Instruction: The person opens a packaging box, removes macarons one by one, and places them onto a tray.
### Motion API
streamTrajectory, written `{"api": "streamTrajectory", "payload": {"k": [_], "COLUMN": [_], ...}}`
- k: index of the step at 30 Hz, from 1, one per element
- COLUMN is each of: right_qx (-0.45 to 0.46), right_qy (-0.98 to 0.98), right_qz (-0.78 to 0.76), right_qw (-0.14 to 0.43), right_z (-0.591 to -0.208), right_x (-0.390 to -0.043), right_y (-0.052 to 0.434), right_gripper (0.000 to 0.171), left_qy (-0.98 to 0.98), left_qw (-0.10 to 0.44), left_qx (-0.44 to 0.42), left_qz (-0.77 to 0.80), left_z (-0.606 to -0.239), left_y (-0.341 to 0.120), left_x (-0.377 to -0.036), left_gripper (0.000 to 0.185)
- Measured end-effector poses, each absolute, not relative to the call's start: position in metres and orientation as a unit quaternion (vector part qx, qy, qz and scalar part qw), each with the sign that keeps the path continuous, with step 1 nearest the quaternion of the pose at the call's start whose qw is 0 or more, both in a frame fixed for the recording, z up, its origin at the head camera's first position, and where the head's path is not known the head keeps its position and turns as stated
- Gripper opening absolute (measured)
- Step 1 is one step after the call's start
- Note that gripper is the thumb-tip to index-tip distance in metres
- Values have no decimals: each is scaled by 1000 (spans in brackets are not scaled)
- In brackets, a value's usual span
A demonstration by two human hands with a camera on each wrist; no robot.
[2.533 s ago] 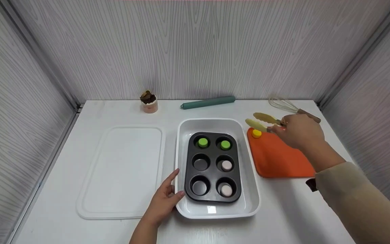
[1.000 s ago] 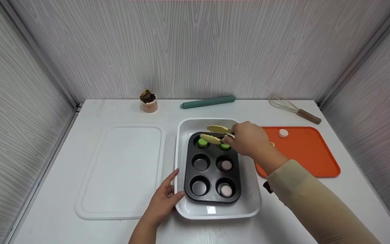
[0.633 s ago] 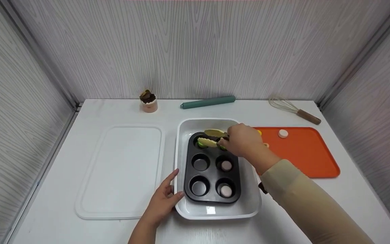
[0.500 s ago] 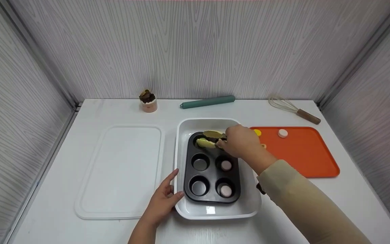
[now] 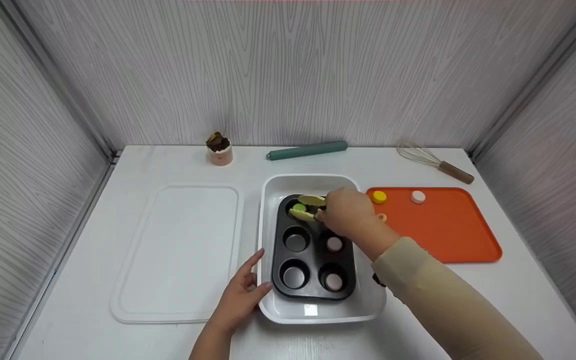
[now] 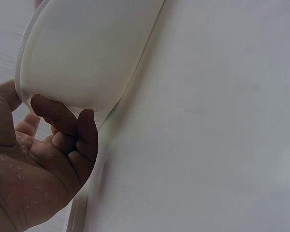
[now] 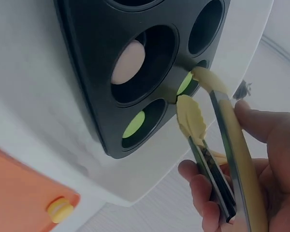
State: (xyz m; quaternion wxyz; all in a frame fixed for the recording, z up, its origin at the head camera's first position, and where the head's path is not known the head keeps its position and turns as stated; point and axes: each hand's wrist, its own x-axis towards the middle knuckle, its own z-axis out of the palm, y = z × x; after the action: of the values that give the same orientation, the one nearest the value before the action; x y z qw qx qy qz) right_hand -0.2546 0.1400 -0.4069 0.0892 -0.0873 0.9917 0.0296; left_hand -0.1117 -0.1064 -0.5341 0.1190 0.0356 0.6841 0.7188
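My right hand [image 5: 350, 212] grips yellow-tipped tongs [image 7: 227, 150] over the far end of a dark muffin tin [image 5: 314, 260]. The spread tips stand on either side of a green macaron-like disc [image 5: 299, 207] in the far-left cup. Another green disc [image 7: 134, 124] sits in the far-right cup, largely hidden by my hand in the head view. Pale pink discs [image 5: 334, 244] lie in the two right cups nearer me. The tin rests inside a deep white tray [image 5: 320, 313]. My left hand [image 5: 240, 295] holds that tray's left side, thumb at the rim and fingers bent against the outer wall.
An orange tray [image 5: 448, 230] on the right bears a yellow disc [image 5: 379, 197] and a white disc [image 5: 418, 196]. At the back are a small potted ornament [image 5: 220, 150], a green rod [image 5: 308, 151] and a whisk [image 5: 438, 162]. Left lies a flat white lid-like board [image 5: 180, 255].
My right hand has carried the tongs left from the orange tray to the tin, then lowered them around the far-left green disc. My left hand has stayed at the white tray.
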Motion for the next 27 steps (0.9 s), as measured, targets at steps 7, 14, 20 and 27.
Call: {"api": "streamTrajectory", "payload": {"k": [7, 14, 20, 27], "right_qx": [-102, -111, -100, -112], "right_qy": [987, 987, 988, 982], "right_qz": [74, 40, 20, 73], "right_qw": [100, 106, 119, 131], "right_z": [-405, -404, -404, -398], "right_x": [-256, -258, -262, -264], "right_y": [130, 136, 141, 126], "right_gripper": [47, 45, 48, 47], "left_qy": [684, 674, 674, 683], "left_qw": [121, 127, 129, 123], "left_qx": [35, 33, 28, 25], "left_qz": [718, 727, 727, 719], "left_z": [-534, -536, -537, -535], "left_y": [-106, -106, -106, -106], "left_x": [-113, -114, -112, -111], "left_gripper": [79, 80, 80, 80]}}
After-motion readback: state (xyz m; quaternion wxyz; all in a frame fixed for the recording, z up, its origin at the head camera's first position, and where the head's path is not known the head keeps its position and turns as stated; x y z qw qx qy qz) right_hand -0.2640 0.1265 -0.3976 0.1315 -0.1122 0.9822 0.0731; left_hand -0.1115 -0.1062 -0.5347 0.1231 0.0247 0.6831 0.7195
